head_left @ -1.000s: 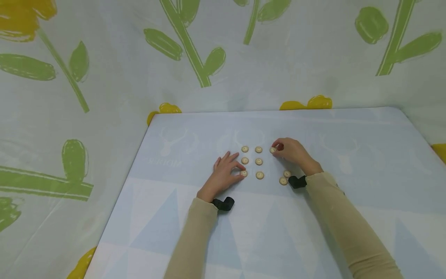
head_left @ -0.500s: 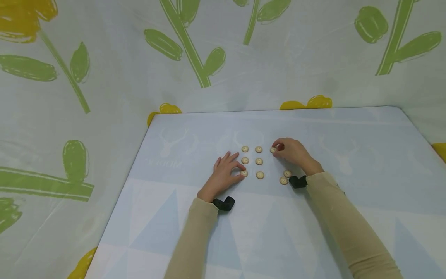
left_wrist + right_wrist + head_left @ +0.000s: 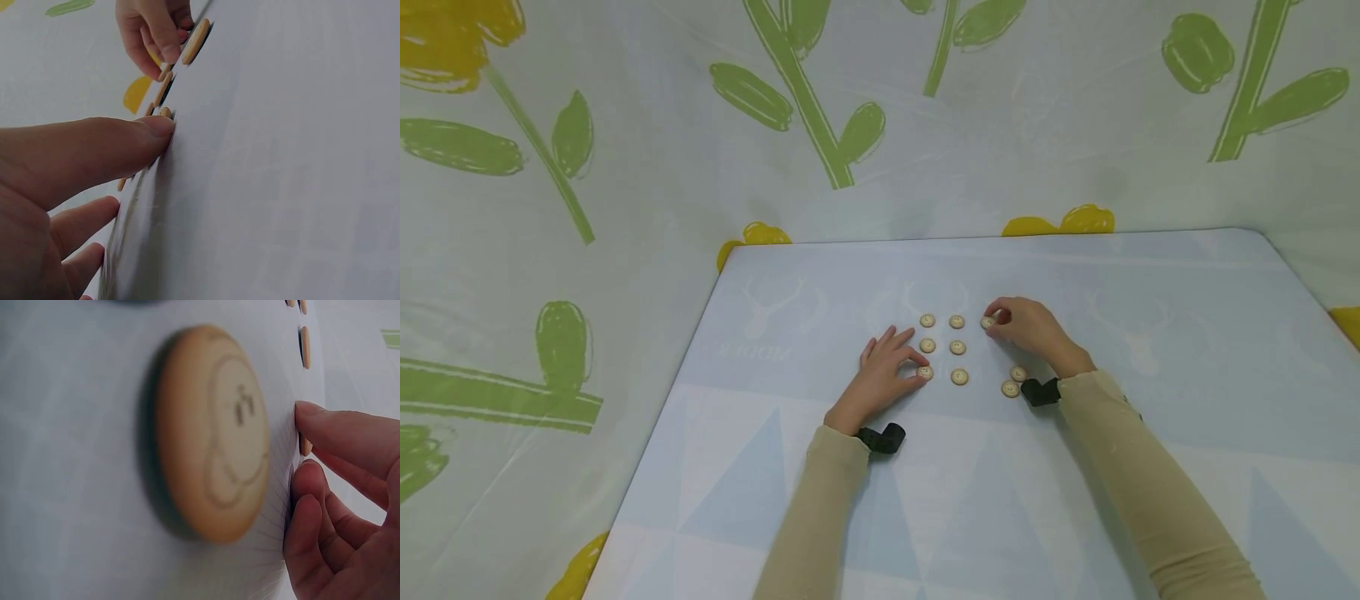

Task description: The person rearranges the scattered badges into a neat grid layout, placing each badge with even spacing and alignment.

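Small round wooden discs with a printed drawing lie in neat rows on the table. In the head view my left hand (image 3: 877, 382) pinches the nearest left wooden disc (image 3: 925, 373) between thumb and index finger, its other fingers spread on the tabletop. My right hand (image 3: 1028, 327) pinches the far right wooden disc (image 3: 988, 322) by its edges. Between the hands lie several more, including a middle disc (image 3: 957, 347) and a near disc (image 3: 959, 377). In the left wrist view my thumb (image 3: 119, 147) covers most of the left disc.
Two loose discs touch or nearly touch beside my right wrist; one loose disc (image 3: 1011, 389) is nearer me, and it or its neighbour looms as a large disc (image 3: 212, 434) in the right wrist view. The pale blue table (image 3: 1000, 508) meets a flower-patterned cloth (image 3: 647, 167) behind and left.
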`<state>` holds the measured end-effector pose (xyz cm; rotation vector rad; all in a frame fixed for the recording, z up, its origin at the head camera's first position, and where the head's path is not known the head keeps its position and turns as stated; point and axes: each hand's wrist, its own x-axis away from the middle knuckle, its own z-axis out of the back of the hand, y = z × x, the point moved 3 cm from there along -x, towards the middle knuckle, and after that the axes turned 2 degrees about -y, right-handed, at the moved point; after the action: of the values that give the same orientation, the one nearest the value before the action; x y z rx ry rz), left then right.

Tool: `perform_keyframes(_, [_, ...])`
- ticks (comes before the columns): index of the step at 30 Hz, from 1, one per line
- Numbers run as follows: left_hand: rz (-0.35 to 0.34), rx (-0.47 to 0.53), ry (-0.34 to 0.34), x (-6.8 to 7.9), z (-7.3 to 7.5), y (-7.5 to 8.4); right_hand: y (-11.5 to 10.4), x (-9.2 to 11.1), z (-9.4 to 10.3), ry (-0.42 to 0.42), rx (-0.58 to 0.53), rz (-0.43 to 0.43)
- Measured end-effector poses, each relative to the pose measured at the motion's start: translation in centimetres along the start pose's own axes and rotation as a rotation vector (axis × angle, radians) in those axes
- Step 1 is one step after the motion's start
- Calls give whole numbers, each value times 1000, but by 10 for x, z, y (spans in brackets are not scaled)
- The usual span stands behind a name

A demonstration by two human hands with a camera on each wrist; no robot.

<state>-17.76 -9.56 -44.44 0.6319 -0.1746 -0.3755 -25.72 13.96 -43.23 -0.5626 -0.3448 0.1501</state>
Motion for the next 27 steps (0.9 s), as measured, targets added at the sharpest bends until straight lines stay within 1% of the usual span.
perform_keyframes(6, [-5, 2, 2, 0, 0, 1, -1, 1, 0, -3, 8, -16])
perform_keyframes(11, [-7, 5, 5, 1, -1, 1, -1, 3, 1, -6, 10, -5])
perform_keyframes(27, [7, -7, 3, 0, 0, 1, -2, 4, 3, -10, 1, -8])
